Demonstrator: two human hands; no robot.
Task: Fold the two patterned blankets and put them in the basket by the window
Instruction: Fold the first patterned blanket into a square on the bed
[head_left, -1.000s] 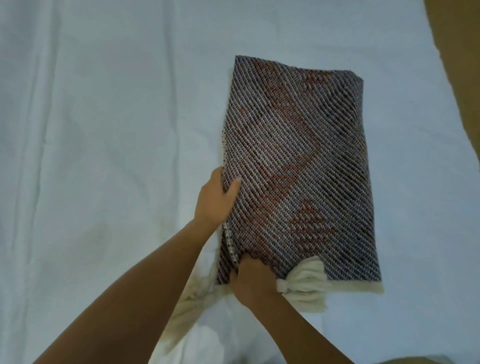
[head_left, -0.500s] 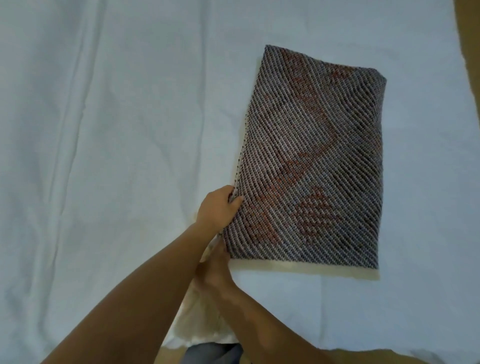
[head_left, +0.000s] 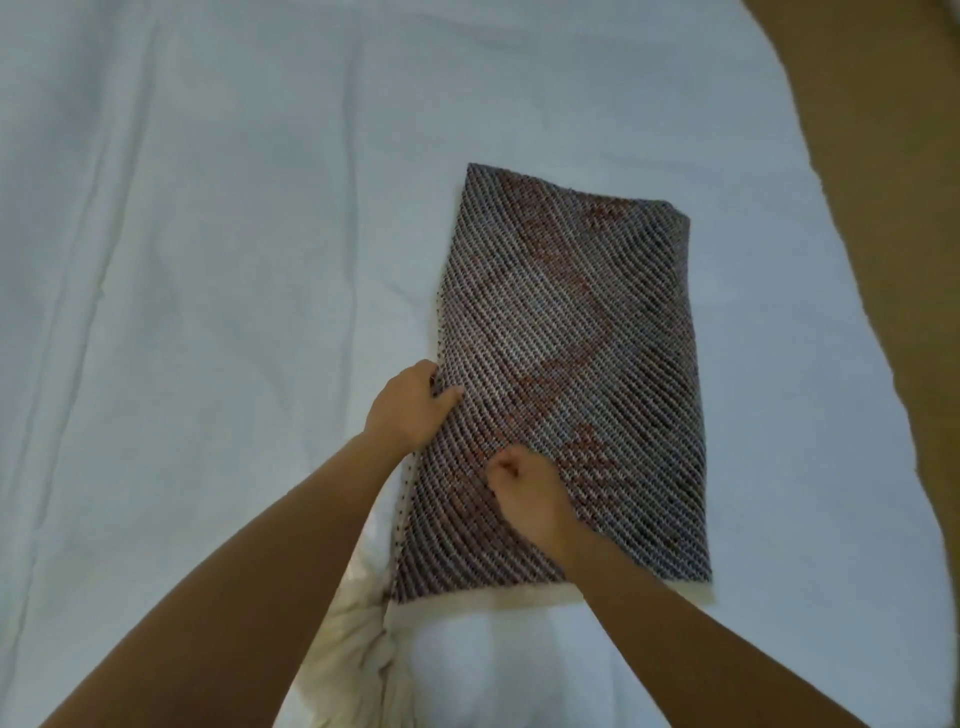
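Bed with a wrinkled white sheet (head_left: 208, 260) fills most of the view. Brown floor (head_left: 883, 208) runs down the right side past the sheet edge.

Patterned blanket (head_left: 571, 322) lies flat on the sheet, right of centre, folded into a long rectangle. Long side points away from the person, tilted a bit. Weave is dark grey and white diagonal lines with reddish shapes. A cream strip (head_left: 649, 595) shows under its near edge.

Left hand (head_left: 405, 410) grips the blanket's left edge about halfway along. Its thumb (head_left: 449, 397) lies on top of the weave and the fingers wrap round the edge, out of sight beneath.

Right hand (head_left: 530, 499) sits on top of the blanket near the left-near part, knuckles up, fingers curled in tight. Cannot tell whether they pinch the fabric or just press on it. The two hands are near each other, not touching.

Bunched cream cloth (head_left: 358, 654) lies at the near-left corner of the blanket, between the two forearms and touching the corner. Cannot tell if it is part of the same blanket. No basket or window in view.
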